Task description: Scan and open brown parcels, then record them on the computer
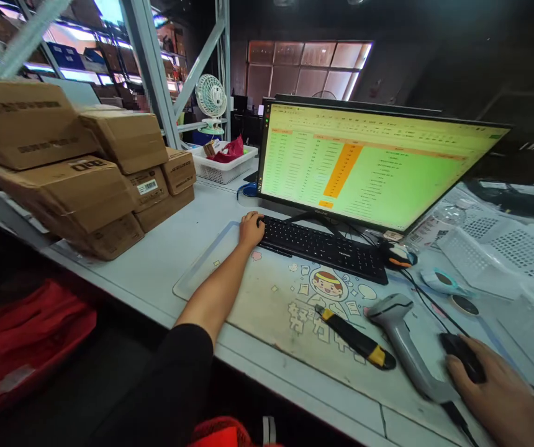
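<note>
Computer mouse (463, 357) and keyboard (323, 249) under both hands

Right hand (497, 394) well past the keyboard's right end, cupped over the mouse, fingers wrapped along its sides in a loose grip. Left hand (250, 230) at the keyboard's left end, open, fingers lightly curved at the nearest keys, no grip on anything. Work of the moment: at the computer, with no parcel in either hand.

Behind the keyboard, a monitor (379, 167) showing a green spreadsheet with an orange column. In front of the keyboard, a printed desk mat (267, 310) under a yellow-and-black utility knife (355, 336). Off its right end, a grey handheld barcode scanner (402, 338) lying just beside the mouse.

Edges and room: front edge of the white desk (295, 382) close below the mat. Open mat surface in front of the keyboard's left half, and a bare stretch of desk (164, 261) left of the keyboard, ending at stacked cardboard boxes (66, 161). Further left and behind, a white plastic basket (223, 166). Right of the keyboard, little room: white perforated plastic crates (504, 248) crowd that side.
</note>
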A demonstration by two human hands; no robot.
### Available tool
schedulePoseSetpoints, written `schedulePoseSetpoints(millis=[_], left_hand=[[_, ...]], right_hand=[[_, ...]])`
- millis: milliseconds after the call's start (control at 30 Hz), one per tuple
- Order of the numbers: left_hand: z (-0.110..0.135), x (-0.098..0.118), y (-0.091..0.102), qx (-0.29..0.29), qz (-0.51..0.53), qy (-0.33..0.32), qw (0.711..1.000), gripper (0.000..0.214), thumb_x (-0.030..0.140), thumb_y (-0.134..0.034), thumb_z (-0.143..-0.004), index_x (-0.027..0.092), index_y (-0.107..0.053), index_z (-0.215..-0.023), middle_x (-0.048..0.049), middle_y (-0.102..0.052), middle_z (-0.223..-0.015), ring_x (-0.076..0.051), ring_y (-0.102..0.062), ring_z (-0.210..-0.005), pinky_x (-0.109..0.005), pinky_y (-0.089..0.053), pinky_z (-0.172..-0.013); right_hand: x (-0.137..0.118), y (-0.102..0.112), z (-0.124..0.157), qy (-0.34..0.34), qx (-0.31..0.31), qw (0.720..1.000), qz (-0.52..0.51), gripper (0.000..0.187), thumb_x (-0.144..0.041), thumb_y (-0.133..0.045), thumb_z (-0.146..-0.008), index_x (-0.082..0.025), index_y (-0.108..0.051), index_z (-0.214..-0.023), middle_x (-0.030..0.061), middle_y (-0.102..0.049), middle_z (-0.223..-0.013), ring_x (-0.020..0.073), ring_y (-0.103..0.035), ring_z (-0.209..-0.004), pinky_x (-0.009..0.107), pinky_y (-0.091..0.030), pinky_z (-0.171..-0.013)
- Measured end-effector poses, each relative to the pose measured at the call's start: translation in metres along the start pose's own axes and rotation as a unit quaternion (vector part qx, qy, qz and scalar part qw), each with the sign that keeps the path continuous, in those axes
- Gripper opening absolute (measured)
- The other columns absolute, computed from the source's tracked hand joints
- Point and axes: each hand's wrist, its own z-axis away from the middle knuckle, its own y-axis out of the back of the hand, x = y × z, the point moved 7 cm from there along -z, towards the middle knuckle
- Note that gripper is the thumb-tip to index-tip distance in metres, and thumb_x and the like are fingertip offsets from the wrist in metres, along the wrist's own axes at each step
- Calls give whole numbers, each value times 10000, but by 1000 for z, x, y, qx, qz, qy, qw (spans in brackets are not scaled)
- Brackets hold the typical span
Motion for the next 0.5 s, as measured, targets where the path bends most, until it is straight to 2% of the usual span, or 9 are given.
schedulePoseSetpoints(millis=[100,167,200,267,300,333,400,433,500], left_hand=[[10,31,18,19,0,-19,1000,304,78,-576,-939,201,-780,-1129,-121,-687,-1424,-329,-595,-1350,-507,-474,-1178],[19,70,29,4,35,-78,996,305,75,-568,-933,201,-785,-1107,-114,-719,-1370,-302,-619,-1328,-489,-475,-1185],[26,96,35,-22,66,-119,990,303,84,-560,-936,201,-787,-1099,-106,-742,-1320,-277,-641,-1299,-464,-482,-1182],[49,154,50,-115,147,-205,961,284,163,-554,-963,209,-792,-1111,-83,-777,-1230,-238,-687,-1224,-415,-521,-1135],[68,184,60,-181,191,-251,931,284,250,-560,-988,220,-792,-1148,-74,-777,-1236,-229,-699,-1202,-396,-546,-1094],[91,214,71,-257,232,-295,890,312,364,-585,-996,240,-788,-1198,-64,-773,-1252,-226,-708,-1187,-381,-564,-1061],[150,261,92,-426,276,-360,783,461,565,-681,-920,313,-774,-1294,-35,-767,-1273,-237,-720,-1182,-348,-593,-991],[184,277,102,-507,272,-382,723,533,639,-743,-836,351,-786,-1283,-22,-775,-1235,-248,-724,-1184,-321,-611,-917],[243,294,118,-613,271,-393,629,584,769,-714,-737,417,-825,-1190,-12,-784,-1072,-255,-742,-1154,-289,-609,-712]], right_hand=[[-11,14,3,-2,27,999,-36,720,-635,-389,-862,-175,-633,-1360,213,-682,-1421,412,-633,-1353,560,-470,-1195],[-15,22,4,3,58,997,-51,703,-617,-400,-876,-174,-628,-1371,209,-674,-1442,405,-621,-1372,562,-461,-1206],[-16,24,4,9,68,996,-56,706,-615,-401,-880,-163,-629,-1372,213,-669,-1448,407,-616,-1378,564,-456,-1212],[-18,24,3,26,66,996,-60,725,-620,-402,-885,-134,-630,-1372,223,-668,-1448,410,-619,-1374,563,-448,-1222],[-19,21,2,34,58,996,-60,734,-622,-400,-888,-124,-628,-1377,224,-670,-1444,408,-624,-1366,558,-446,-1225],[-18,19,1,40,51,996,-59,737,-623,-396,-893,-120,-627,-1379,223,-673,-1439,405,-629,-1359,553,-445,-1227],[-14,13,0,44,41,997,-56,724,-621,-396,-900,-129,-626,-1379,216,-677,-1432,401,-640,-1342,548,-453,-1219],[-11,10,-1,45,39,997,-55,712,-619,-400,-902,-137,-626,-1375,213,-678,-1428,399,-645,-1331,546,-458,-1213],[-7,4,-2,50,36,997,-56,683,-614,-408,-906,-154,-629,-1360,205,-681,-1423,396,-659,-1305,545,-472,-1197]])
